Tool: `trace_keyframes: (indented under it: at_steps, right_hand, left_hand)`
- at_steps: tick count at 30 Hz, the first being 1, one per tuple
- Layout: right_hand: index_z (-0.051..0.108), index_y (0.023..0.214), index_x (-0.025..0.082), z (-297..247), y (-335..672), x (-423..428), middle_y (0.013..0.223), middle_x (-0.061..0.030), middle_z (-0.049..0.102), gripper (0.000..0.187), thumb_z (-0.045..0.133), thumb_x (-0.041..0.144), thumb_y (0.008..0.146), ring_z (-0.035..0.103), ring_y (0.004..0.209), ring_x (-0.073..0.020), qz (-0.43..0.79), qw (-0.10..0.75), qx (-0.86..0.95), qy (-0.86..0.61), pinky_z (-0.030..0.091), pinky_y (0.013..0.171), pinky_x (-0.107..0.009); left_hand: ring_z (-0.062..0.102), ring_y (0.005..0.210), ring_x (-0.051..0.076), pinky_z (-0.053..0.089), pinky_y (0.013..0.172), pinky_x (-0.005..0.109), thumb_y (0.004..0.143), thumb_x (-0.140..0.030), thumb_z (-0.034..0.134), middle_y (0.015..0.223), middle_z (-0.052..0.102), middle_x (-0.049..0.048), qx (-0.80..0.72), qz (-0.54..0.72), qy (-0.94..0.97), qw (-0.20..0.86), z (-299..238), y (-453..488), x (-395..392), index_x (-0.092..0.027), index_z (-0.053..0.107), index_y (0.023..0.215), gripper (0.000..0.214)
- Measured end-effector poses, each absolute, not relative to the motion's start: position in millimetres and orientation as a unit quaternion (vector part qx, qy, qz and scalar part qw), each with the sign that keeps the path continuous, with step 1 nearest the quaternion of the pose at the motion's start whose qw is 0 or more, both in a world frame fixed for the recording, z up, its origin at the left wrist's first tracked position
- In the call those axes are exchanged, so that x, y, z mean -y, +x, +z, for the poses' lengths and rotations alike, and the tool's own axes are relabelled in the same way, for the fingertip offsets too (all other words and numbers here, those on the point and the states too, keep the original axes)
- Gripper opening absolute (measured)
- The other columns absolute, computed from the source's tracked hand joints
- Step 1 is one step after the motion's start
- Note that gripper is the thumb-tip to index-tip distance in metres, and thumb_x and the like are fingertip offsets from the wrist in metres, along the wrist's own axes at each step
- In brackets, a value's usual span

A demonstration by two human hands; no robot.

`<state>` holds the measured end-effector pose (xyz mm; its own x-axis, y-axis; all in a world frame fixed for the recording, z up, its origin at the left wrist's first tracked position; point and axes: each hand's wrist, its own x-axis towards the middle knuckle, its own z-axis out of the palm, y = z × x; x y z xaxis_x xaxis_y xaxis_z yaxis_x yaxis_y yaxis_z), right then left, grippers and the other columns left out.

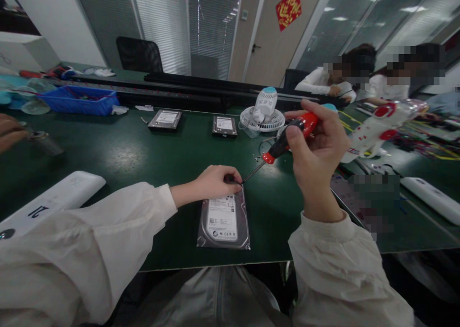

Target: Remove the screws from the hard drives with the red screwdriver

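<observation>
A silver hard drive [223,220] with a white label lies on the green table [125,149] right in front of me. My left hand [213,181] rests curled on its far edge, fingers pinched at the top corner. My right hand [316,147] is wrapped round a red and black screwdriver [285,142], held up above the table. The screwdriver's thin tip slants down left and meets the drive's far corner by my left fingertips.
Two more hard drives [165,119] [224,125] lie farther back, beside a small white fan [265,111]. A blue tray [81,100] stands at the back left, a white device [50,202] at the near left. Another person's hand [10,133] shows at the left edge. People sit at the right.
</observation>
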<state>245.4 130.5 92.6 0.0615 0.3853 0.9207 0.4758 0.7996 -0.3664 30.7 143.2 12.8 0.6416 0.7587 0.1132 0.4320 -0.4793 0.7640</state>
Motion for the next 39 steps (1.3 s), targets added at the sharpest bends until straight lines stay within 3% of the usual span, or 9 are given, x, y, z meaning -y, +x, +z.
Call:
trace_keyframes:
  at_steps: [2, 9, 17, 24, 30, 36, 39]
  right_hand:
    - [0.066, 0.12, 0.033, 93.3, 244.1, -130.3, 0.106, -0.0033, 0.075, 0.038, 0.072, 0.043, 0.083, 0.072, 0.094, -0.0242, -0.04, 0.653, 0.685, -0.321, 0.06, 0.077, -0.041]
    - [0.054, 0.111, 0.033, 90.4, 242.3, -132.3, 0.108, -0.0026, 0.074, 0.023, 0.061, 0.037, 0.09, 0.068, 0.088, -0.0214, 0.054, 0.681, 0.691, -0.236, 0.051, 0.066, -0.037]
    - [0.068, 0.105, 0.033, 96.5, 240.1, -134.4, 0.097, -0.0002, 0.063, 0.038, 0.085, 0.038, 0.071, 0.063, 0.079, -0.0158, -0.044, 0.695, 0.671, -0.255, 0.057, 0.068, -0.033]
    - [0.066, 0.119, 0.034, 92.9, 245.9, -132.8, 0.109, -0.0024, 0.07, 0.032, 0.069, 0.039, 0.087, 0.071, 0.099, -0.0228, 0.018, 0.666, 0.695, -0.27, 0.057, 0.078, -0.04]
    - [0.071, 0.112, 0.036, 94.6, 245.6, -134.5, 0.103, -0.0018, 0.065, 0.034, 0.078, 0.036, 0.079, 0.064, 0.087, -0.0194, -0.052, 0.671, 0.684, -0.283, 0.056, 0.072, -0.037]
    - [0.068, 0.122, 0.038, 90.7, 249.7, -134.4, 0.111, -0.0039, 0.07, 0.035, 0.064, 0.045, 0.089, 0.066, 0.102, -0.0263, -0.008, 0.658, 0.695, -0.29, 0.055, 0.088, -0.048]
    - [0.068, 0.12, 0.036, 91.6, 247.6, -134.1, 0.108, -0.0028, 0.067, 0.034, 0.067, 0.045, 0.087, 0.066, 0.099, -0.0242, -0.035, 0.656, 0.697, -0.286, 0.056, 0.086, -0.045]
  left_hand:
    - [0.067, 0.084, 0.017, 0.05, 0.074, 0.031, 0.084, -0.039, 0.067, 0.096, 0.075, 0.002, -0.359, 0.226, 0.83, 0.361, 13.2, 30.7, -143.3, -0.023, 0.074, 0.101, 0.024]
    - [0.067, 0.078, 0.016, 0.05, 0.07, 0.03, 0.084, -0.04, 0.067, 0.094, 0.074, 0.0012, -0.358, 0.221, 0.83, 0.367, 13.4, 30.6, -143.8, -0.023, 0.074, 0.101, 0.025]
    - [0.067, 0.08, 0.016, 0.049, 0.07, 0.03, 0.084, -0.038, 0.067, 0.092, 0.074, 0.0015, -0.36, 0.228, 0.828, 0.364, 12.8, 31.0, -142.9, -0.022, 0.074, 0.1, 0.023]
    - [0.067, 0.081, 0.017, 0.05, 0.071, 0.03, 0.084, -0.039, 0.067, 0.094, 0.075, 0.0019, -0.361, 0.223, 0.827, 0.369, 12.7, 30.5, -143.2, -0.023, 0.074, 0.102, 0.025]
    - [0.067, 0.079, 0.016, 0.049, 0.068, 0.029, 0.085, -0.04, 0.067, 0.094, 0.074, 0.0019, -0.359, 0.223, 0.827, 0.371, 13.4, 30.3, -142.9, -0.022, 0.074, 0.101, 0.025]
    - [0.066, 0.078, 0.016, 0.05, 0.069, 0.03, 0.085, -0.04, 0.067, 0.094, 0.074, 0.0018, -0.355, 0.224, 0.828, 0.373, 12.6, 29.4, -144.1, -0.022, 0.074, 0.102, 0.025]
    - [0.066, 0.077, 0.016, 0.05, 0.068, 0.03, 0.086, -0.039, 0.067, 0.092, 0.074, 0.0014, -0.354, 0.225, 0.827, 0.374, 11.8, 30.2, -144.3, -0.022, 0.074, 0.101, 0.024]
